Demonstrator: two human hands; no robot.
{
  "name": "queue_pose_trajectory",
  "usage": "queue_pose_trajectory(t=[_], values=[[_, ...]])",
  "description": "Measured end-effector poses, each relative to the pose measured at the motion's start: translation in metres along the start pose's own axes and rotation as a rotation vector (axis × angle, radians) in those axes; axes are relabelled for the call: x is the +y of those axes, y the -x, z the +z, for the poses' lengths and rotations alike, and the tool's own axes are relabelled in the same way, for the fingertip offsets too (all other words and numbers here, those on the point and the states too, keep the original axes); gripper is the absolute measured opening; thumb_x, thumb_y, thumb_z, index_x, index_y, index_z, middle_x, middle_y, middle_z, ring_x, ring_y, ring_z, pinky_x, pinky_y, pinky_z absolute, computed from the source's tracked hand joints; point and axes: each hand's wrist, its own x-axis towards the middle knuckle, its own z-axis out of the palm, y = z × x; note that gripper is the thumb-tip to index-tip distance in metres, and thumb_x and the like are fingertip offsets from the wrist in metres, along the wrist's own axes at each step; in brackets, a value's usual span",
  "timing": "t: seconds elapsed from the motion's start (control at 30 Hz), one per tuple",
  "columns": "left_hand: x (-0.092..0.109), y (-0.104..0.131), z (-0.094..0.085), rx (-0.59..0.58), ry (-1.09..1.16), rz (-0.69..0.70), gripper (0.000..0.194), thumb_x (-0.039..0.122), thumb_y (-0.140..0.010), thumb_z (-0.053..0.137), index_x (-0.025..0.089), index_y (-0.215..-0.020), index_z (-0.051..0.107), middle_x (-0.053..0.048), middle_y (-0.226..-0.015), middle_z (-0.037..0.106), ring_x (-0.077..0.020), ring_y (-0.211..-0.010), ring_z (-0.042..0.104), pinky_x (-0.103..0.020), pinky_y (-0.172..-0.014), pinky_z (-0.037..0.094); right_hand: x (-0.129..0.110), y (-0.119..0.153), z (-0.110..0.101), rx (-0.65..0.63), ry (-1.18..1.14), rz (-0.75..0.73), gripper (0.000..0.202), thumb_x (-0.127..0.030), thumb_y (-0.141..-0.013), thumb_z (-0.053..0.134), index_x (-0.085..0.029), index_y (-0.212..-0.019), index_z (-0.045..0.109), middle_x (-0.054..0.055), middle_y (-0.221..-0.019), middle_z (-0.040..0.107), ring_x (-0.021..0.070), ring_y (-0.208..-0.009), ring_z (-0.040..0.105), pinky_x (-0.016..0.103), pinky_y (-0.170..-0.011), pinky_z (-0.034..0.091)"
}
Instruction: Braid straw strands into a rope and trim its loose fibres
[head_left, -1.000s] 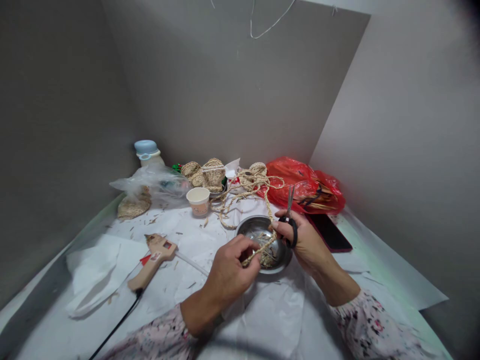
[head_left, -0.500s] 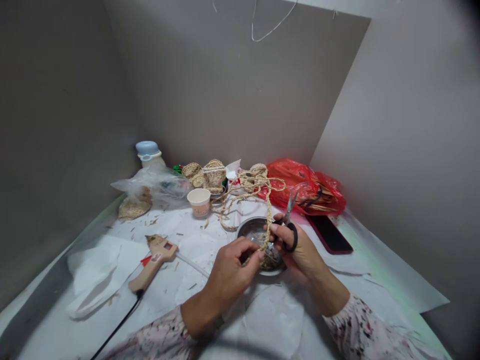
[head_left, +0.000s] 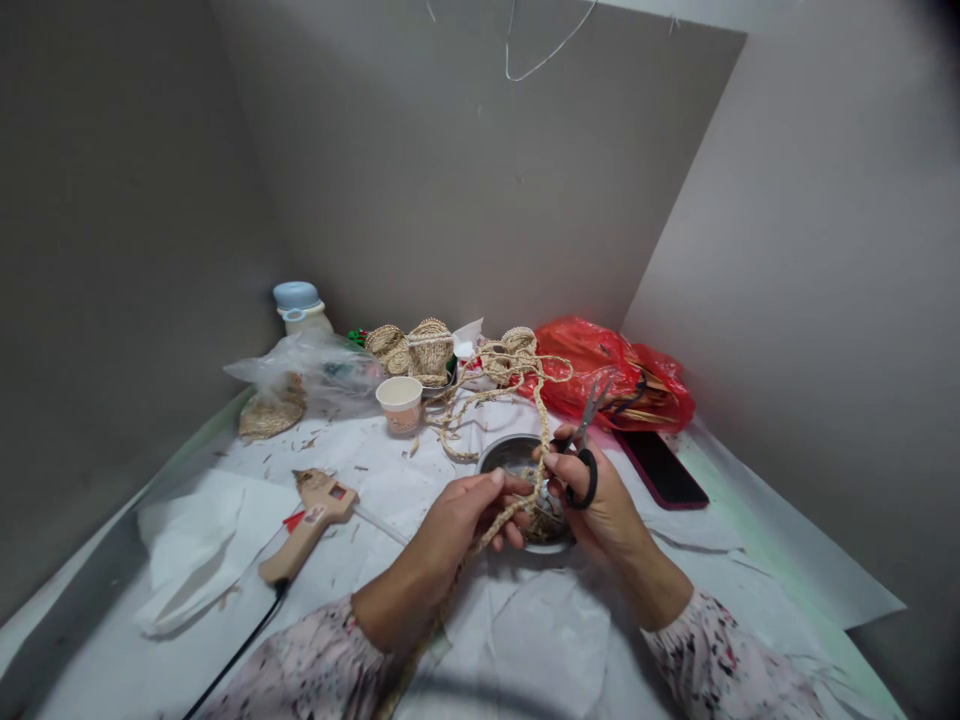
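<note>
A pale braided straw cord (head_left: 541,410) runs from the pile at the back, down between my hands and on under my left wrist to the front edge of view. My left hand (head_left: 469,515) is loosely curled about it, with the braid lying across the fingers and the thumb raised above. My right hand (head_left: 596,495) pinches the cord between thumb and fingertips. Black-handled scissors (head_left: 589,425) hang on that same hand, blades slightly parted and pointing away. Beneath both hands is a metal bowl (head_left: 491,458) with straw scraps inside, partly covered by the fingers.
On the left lie a glue gun (head_left: 311,525) with a black cable and crumpled white paper (head_left: 187,550). Behind are a paper cup (head_left: 400,405), a clear plastic bag (head_left: 315,365), woven straw pieces (head_left: 430,350) and a red bag (head_left: 577,355). A phone (head_left: 660,470) lies right.
My left thumb and fingers have loosened from a pinch on the cord. More braid now trails across the left hand and toward me. The scissors have tilted slightly right.
</note>
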Motion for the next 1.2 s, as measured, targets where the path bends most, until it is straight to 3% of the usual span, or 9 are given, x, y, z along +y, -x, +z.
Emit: queue_pose_trajectory(t=[0.13, 0.23, 0.4, 0.53, 0.7, 0.9, 1.03, 1.2], values=[[0.003, 0.002, -0.001, -0.16, 0.056, -0.079, 0.035, 0.044, -0.08, 0.063, 0.011, -0.086, 0.069, -0.009, -0.077, 0.069, -0.0134, -0.061, 0.062, -0.021, -0.054, 0.04, 0.004, 0.004, 0.003, -0.014, -0.021, -0.024, 0.033, -0.026, -0.069, 0.072, -0.023, -0.094, 0.051, -0.003, -0.081, 0.058, 0.01, -0.062, 0.049, 0.022, -0.054, 0.04], [0.004, 0.004, -0.003, -0.21, 0.082, -0.118, 0.028, 0.038, -0.08, 0.066, 0.01, -0.079, 0.068, -0.005, -0.073, 0.065, -0.009, -0.058, 0.058, -0.019, -0.056, 0.04, 0.005, 0.006, 0.005, -0.027, -0.05, -0.009, 0.035, -0.028, -0.07, 0.072, -0.025, -0.097, 0.05, -0.003, -0.083, 0.06, 0.0095, -0.059, 0.047, 0.021, -0.05, 0.039], [0.005, 0.003, -0.005, -0.154, 0.109, -0.132, 0.021, 0.03, -0.076, 0.071, 0.01, -0.082, 0.068, -0.002, -0.068, 0.06, -0.0068, -0.055, 0.05, -0.019, -0.055, 0.038, -0.005, 0.006, 0.005, -0.018, -0.143, 0.095, 0.037, -0.03, -0.069, 0.076, -0.022, -0.097, 0.052, -0.001, -0.081, 0.061, 0.0078, -0.058, 0.045, 0.018, -0.046, 0.033], [0.006, 0.002, -0.005, -0.149, 0.126, -0.131, 0.013, 0.023, -0.072, 0.07, 0.011, -0.075, 0.065, -0.001, -0.066, 0.058, -0.0074, -0.054, 0.049, -0.019, -0.053, 0.036, -0.012, 0.002, 0.002, 0.014, -0.139, 0.085, 0.039, -0.03, -0.068, 0.077, -0.023, -0.096, 0.051, -0.004, -0.073, 0.055, 0.0094, -0.061, 0.048, 0.017, -0.046, 0.031], [0.007, 0.0, -0.003, -0.091, 0.052, -0.073, 0.011, 0.022, -0.07, 0.065, 0.013, -0.066, 0.061, 0.0, -0.06, 0.054, -0.0078, -0.052, 0.046, -0.02, -0.049, 0.033, -0.008, -0.001, 0.0, 0.007, 0.147, -0.018, 0.041, -0.037, -0.07, 0.075, -0.023, -0.098, 0.049, -0.003, -0.076, 0.06, 0.0121, -0.063, 0.052, 0.022, -0.053, 0.038], [0.006, 0.0, -0.001, 0.003, -0.104, -0.07, 0.012, 0.025, -0.065, 0.066, 0.014, -0.065, 0.062, 0.002, -0.053, 0.051, -0.0076, -0.046, 0.039, -0.022, -0.045, 0.026, -0.011, 0.015, 0.017, -0.157, 0.469, -0.075, 0.039, -0.028, -0.064, 0.079, -0.024, -0.094, 0.054, -0.002, -0.082, 0.062, 0.0146, -0.073, 0.057, 0.026, -0.065, 0.045], [0.012, 0.003, 0.001, -0.013, -0.121, -0.088, 0.011, 0.021, -0.066, 0.06, 0.012, -0.066, 0.066, 0.001, -0.052, 0.051, -0.0075, -0.047, 0.038, -0.023, -0.046, 0.024, -0.014, 0.015, 0.017, -0.05, 0.532, -0.172, 0.028, -0.027, -0.07, 0.073, -0.024, -0.091, 0.055, -0.003, -0.078, 0.058, 0.0133, -0.069, 0.054, 0.025, -0.063, 0.044], [0.014, 0.001, 0.0, 0.016, 0.119, -0.074, 0.016, 0.017, -0.065, 0.063, 0.01, -0.078, 0.068, -0.001, -0.063, 0.057, -0.0065, -0.052, 0.045, -0.019, -0.049, 0.03, -0.004, 0.003, 0.005, 0.067, 0.354, -0.155, 0.032, -0.03, -0.073, 0.07, -0.024, -0.096, 0.049, -0.002, -0.082, 0.061, 0.0138, -0.07, 0.056, 0.026, -0.066, 0.045]])
